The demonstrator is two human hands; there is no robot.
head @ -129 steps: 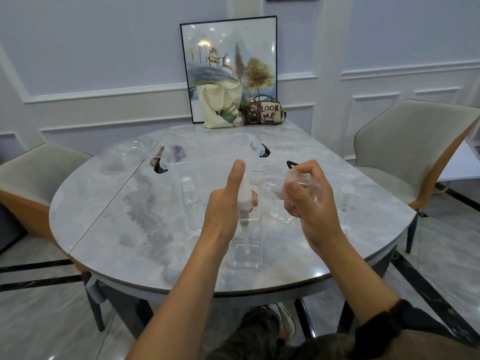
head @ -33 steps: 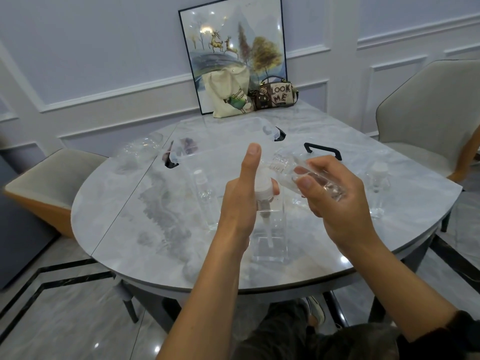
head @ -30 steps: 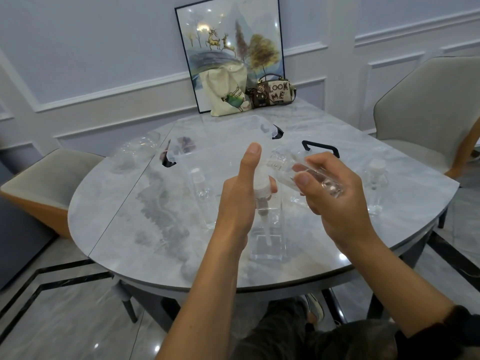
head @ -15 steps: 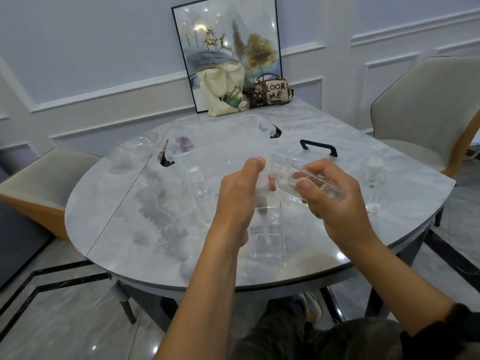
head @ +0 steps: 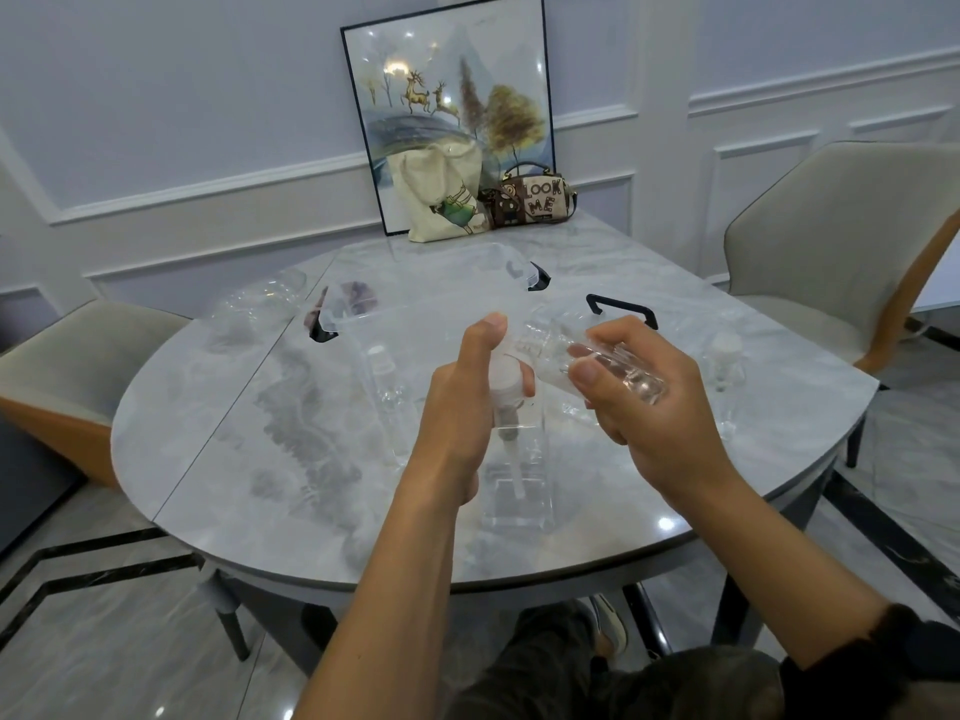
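I'm watching a person seated at a round marble counter [head: 208,459], working with both hands over its near side. The left hand [head: 462,407] is curling its fingers round the white pump head of a clear pump bottle [head: 519,480], with the thumb reaching up beside the head. That bottle is standing upright on the counter, close to the front edge. The right hand [head: 644,418] is gripping a small bottle [head: 550,356] between curled fingers and thumb. It is holding it in the air, tipped on its side, with the neck pointing at the pump head. I cannot tell whether neck and pump are touching.

A clear box with a black handle [head: 621,306] is sitting just behind the hands. A picture [head: 452,96] is leaning on the wall at the far edge, with a tote [head: 441,200] and a handbag [head: 535,200] resting before it. A chair [head: 831,226] is standing at the right.
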